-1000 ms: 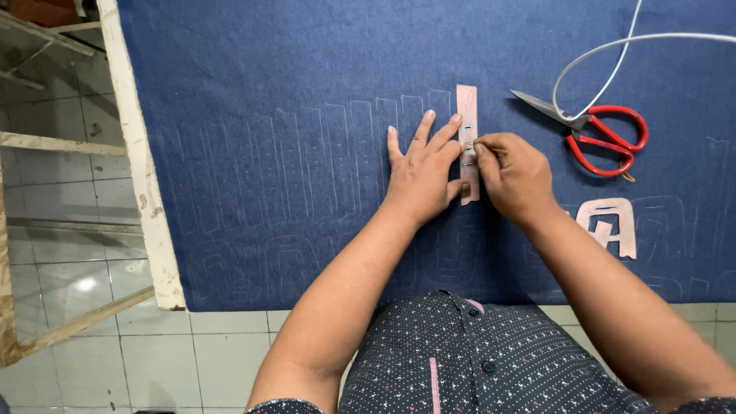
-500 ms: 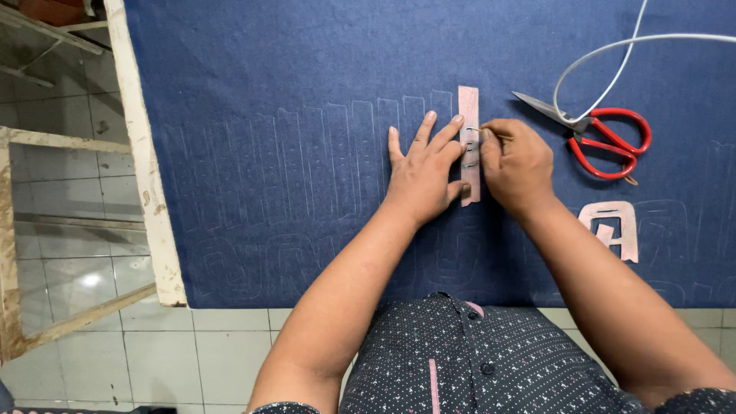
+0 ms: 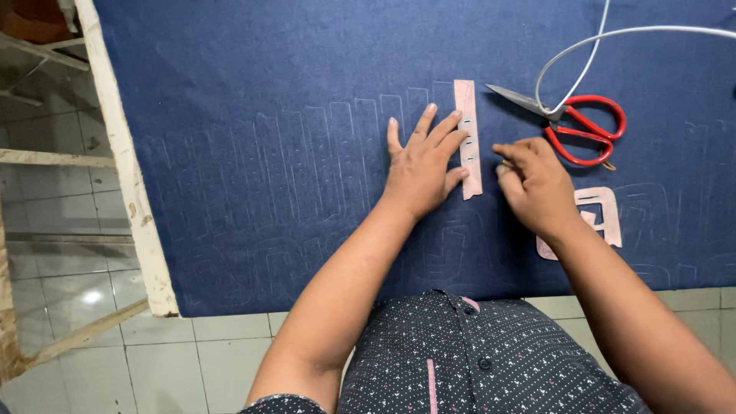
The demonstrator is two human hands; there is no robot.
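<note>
From the head camera I look straight down on a dark blue cloth (image 3: pixel 268 115) marked with faint chalk outlines, spread over a table whose pale wooden edge (image 3: pixel 126 176) runs down the left side; beyond it lies tiled floor. The cloth's near edge ends just ahead of my patterned shirt (image 3: pixel 475 360). To the left of my hands I see a wide stretch of cloth with only chalk lines on it; to the right the room is tighter, with red-handled scissors (image 3: pixel 575 123) lying near my right knuckles, a white cord (image 3: pixel 613 34) looping above them, and a pink cut-out template (image 3: pixel 602 218) just beside my right wrist.

My left hand (image 3: pixel 420 165) lies flat, palm down, fingers spread, fingertips pressing the left edge of a narrow pink strip template (image 3: pixel 468 138) that stands lengthwise away from me. It grips nothing. My right hand (image 3: pixel 537 184) sits just right of the strip, apart from it, fingers curled and pinched around something small; I cannot tell what
</note>
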